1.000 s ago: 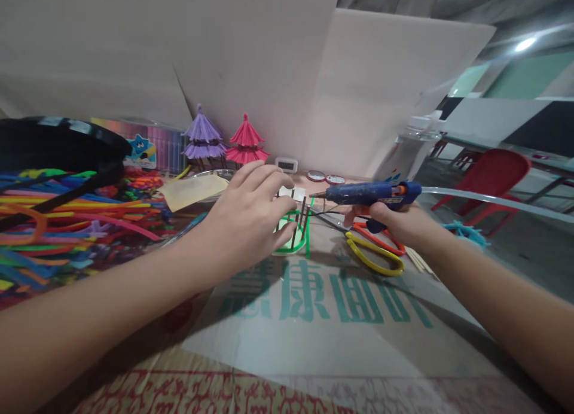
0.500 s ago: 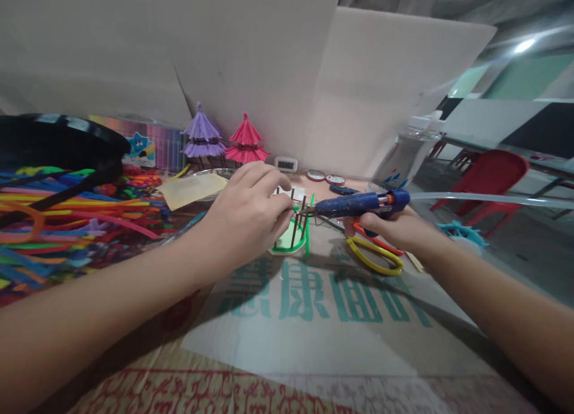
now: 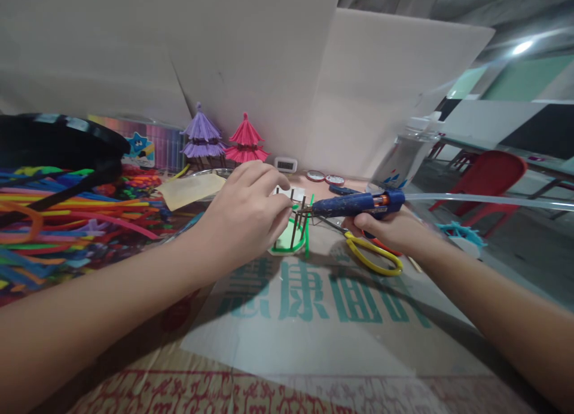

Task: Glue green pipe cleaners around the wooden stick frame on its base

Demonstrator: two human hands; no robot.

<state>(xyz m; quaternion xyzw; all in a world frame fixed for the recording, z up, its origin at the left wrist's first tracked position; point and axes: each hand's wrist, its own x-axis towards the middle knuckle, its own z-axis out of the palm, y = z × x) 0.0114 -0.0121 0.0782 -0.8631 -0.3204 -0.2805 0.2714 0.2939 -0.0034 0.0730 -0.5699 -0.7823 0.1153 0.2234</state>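
Steadiness helps: our right fingers (image 3: 368,224) grip the glue gun (image 3: 347,205) near brown sticks (image 3: 293,234); we cannot tell what left fingers (image 3: 278,206) hold.

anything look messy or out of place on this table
Nothing looks spilled or broken. The strips on the left look untidy, heaped loose with a black strap across them, and the cream sheet lies askew beside them.

We see a dim, greyish scene, with one bright lamp (image 3: 522,47) glaring at the upper right. Soft shadows fall below both forearms. Our wide view stretches and smears toward its edges, and fine detail looks soft.
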